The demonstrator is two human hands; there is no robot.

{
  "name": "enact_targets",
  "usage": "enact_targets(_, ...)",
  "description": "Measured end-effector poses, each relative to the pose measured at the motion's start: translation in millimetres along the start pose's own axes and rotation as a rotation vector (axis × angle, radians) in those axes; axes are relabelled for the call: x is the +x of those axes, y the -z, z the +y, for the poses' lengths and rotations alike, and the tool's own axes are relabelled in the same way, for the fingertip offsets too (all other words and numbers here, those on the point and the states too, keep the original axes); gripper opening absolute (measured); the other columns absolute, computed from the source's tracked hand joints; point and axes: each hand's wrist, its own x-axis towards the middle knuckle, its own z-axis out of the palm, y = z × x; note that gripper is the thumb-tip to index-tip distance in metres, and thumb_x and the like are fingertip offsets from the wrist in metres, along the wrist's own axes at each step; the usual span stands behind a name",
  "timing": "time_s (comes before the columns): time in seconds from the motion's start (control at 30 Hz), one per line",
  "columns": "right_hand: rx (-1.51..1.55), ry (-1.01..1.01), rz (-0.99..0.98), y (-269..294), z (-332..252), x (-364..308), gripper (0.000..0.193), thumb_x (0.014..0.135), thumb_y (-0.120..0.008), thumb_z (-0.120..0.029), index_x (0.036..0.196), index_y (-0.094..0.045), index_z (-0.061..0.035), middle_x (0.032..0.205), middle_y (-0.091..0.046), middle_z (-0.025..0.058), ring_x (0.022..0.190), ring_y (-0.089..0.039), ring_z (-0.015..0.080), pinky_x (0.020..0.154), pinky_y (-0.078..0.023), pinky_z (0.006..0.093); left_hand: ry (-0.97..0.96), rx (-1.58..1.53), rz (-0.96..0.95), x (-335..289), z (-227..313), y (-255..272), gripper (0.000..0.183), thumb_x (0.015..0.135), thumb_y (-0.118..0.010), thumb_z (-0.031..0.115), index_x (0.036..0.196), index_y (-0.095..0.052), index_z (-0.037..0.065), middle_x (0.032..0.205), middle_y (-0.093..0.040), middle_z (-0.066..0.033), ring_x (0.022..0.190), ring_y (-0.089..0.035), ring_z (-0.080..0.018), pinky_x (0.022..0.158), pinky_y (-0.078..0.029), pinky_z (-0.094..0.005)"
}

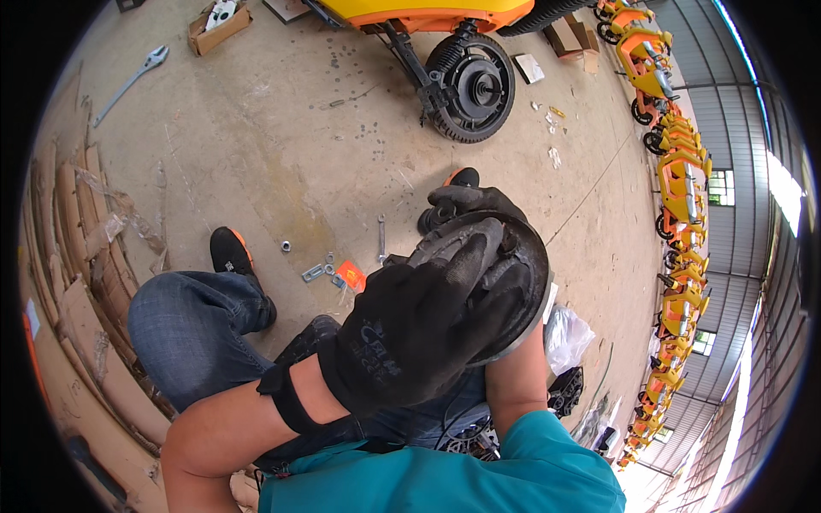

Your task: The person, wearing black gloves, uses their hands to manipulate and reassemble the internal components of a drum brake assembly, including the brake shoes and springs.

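Observation:
I hold a round black metal plate (532, 256) up in front of my body, its rim tilted to the right. My left hand (402, 329), in a black glove, reaches across from the left, its bent fingers pressed on the plate's face near the centre. Behind and above the plate, my gloved right hand (483, 201) grips the far rim; most of it is hidden by the plate. On the floor beyond my hands lie a spanner (381, 238), a small metal bracket (313, 273), a nut (286, 246) and an orange packet (350, 276).
Ahead stands a yellow and orange vehicle with a black wheel (475, 85) showing its hub. A large adjustable wrench (132, 84) and an open carton (219, 30) lie at far left. Flattened cardboard (94, 325) lines the left; a clear plastic bag (566, 338) and parked scooters (684, 188) are on the right.

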Motion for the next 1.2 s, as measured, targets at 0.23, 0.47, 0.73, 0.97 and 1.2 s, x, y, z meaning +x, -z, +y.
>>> enact_targets(0.23,0.116,0.030,-0.054,-12.5,1.7,3.6,0.041,0.098,-0.061,-0.017,0.132,-0.057,0.0031,0.127,-0.064,0.0188,0.114,-0.064,0.0269,0.099,-0.053,0.0389,-0.006,0.019,0.020,-1.3,-2.9,0.1,0.053,0.089,-0.059,0.020,0.141,-0.056,0.010,0.134,-0.054,-0.0238,0.105,-0.064,-0.0311,0.075,-0.056,-0.0391)
enact_targets(0.47,0.164,0.057,0.071,-4.0,-5.4,2.9,0.050,0.088,-0.073,-0.011,0.133,-0.052,-0.0007,0.138,-0.056,0.0217,0.118,-0.062,0.0302,0.098,-0.055,0.0434,-0.031,0.005,0.013,-3.9,-0.6,-3.4,0.054,0.088,-0.057,0.020,0.141,-0.056,0.011,0.133,-0.057,-0.0233,0.101,-0.065,-0.0289,0.075,-0.056,-0.0394)
enact_targets(0.73,0.144,0.042,0.199,7.0,-6.7,3.1,0.056,0.082,-0.080,-0.004,0.131,-0.054,-0.0009,0.138,-0.056,0.0198,0.117,-0.062,0.0272,0.095,-0.056,0.0398,-0.043,0.065,0.002,-5.9,0.2,-4.1,0.054,0.088,-0.055,0.019,0.142,-0.055,0.012,0.133,-0.057,-0.0237,0.099,-0.065,-0.0280,0.076,-0.055,-0.0383)
enact_targets(0.97,0.070,0.064,0.099,7.0,-9.1,2.2,0.056,0.083,-0.079,-0.006,0.133,-0.054,-0.0006,0.137,-0.057,0.0188,0.117,-0.061,0.0265,0.097,-0.054,0.0402,-0.029,0.053,-0.022,-5.7,0.9,-6.2,0.055,0.089,-0.055,0.020,0.143,-0.054,0.012,0.132,-0.057,-0.0233,0.100,-0.065,-0.0287,0.075,-0.055,-0.0382)
enact_targets(1.2,0.097,-0.027,0.082,1.0,-6.3,-0.2,0.054,0.085,-0.079,-0.018,0.131,-0.056,-0.0015,0.135,-0.056,0.0174,0.117,-0.061,0.0279,0.100,-0.053,0.0407,-0.029,0.087,-0.024,-6.4,1.8,-5.5,0.055,0.089,-0.055,0.021,0.143,-0.054,0.012,0.132,-0.057,-0.0230,0.099,-0.064,-0.0291,0.076,-0.055,-0.0381)
